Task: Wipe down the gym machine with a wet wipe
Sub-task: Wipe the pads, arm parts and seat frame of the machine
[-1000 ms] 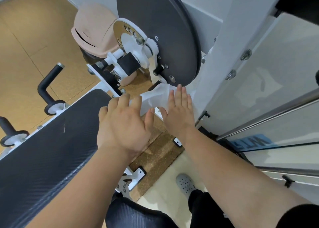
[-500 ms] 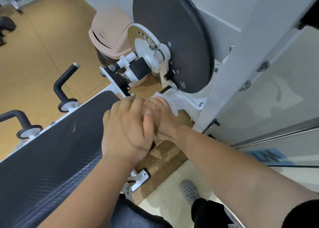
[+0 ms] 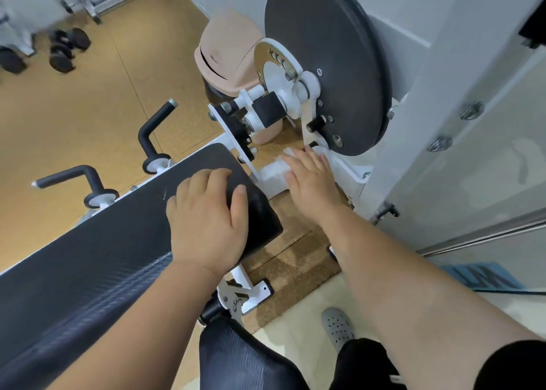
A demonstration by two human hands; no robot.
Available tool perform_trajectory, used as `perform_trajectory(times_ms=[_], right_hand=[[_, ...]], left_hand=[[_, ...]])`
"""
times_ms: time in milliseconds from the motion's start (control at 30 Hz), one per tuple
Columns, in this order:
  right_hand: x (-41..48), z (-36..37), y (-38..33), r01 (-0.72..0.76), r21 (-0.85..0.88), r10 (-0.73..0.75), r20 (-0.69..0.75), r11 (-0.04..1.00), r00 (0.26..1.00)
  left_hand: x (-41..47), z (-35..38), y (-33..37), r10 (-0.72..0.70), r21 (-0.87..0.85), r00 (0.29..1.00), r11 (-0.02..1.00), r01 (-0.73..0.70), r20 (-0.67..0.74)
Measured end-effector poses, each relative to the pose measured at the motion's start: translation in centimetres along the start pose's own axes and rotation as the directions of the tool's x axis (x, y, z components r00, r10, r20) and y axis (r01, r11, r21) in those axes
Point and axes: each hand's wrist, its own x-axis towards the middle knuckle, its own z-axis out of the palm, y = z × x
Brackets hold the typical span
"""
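2 bare hands show. The right hand [image 3: 307, 177], fingers straight, presses a crumpled white wet wipe [image 3: 289, 152] onto the gym machine's white metal frame [image 3: 348, 171]. Beside it, the left hand [image 3: 206, 215] rests flat on the black padded seat [image 3: 118, 242].

**What the view keeps back**

The wet wipe [image 3: 290, 152] lies almost wholly under the right hand [image 3: 310, 180]. Only a pale edge shows by the fingertips, and where wipe ends and white frame [image 3: 348, 171] begins cannot be told. The black pad [image 3: 118, 242] runs off the left and lower edges. The dumbbells [image 3: 63, 50] in the far corner are blurred. The blue label [image 3: 484, 277] slips behind the right forearm [image 3: 399, 271], its lettering unreadable, and a trouser leg [image 3: 363, 360] covers the heel of the grey shoe [image 3: 336, 326].
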Motion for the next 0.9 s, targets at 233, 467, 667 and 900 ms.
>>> perform_trajectory(times_ms=[233, 467, 667, 900], right_hand=[[-1.1, -1.7, -3.4, 0.203, 0.017, -0.204, 0.067, 0.979, 0.977], [-4.8, -2.3, -2.9, 0.197, -0.016, -0.198, -0.073, 0.980, 0.977], [-13.2, -4.5, -4.7, 0.296, -0.122, -0.318, -0.252, 0.947, 0.914], [-27.5, -4.6, -13.2, 0.449, -0.197, -0.489, -0.271, 0.871, 0.829]], left_hand=[[-2.5, -0.1, -1.6, 0.046, 0.109, 0.999, 0.993, -0.049, 0.026], [-6.5, -1.2, -2.3, 0.056, 0.026, 0.998, 0.998, -0.055, -0.005], [-12.0, -2.1, -2.2, 0.163, -0.184, 0.985, 0.968, -0.172, -0.065], [-21.4, -3.9, -2.9, -0.090, -0.779, 0.814, 0.246, 0.576, 0.574]])
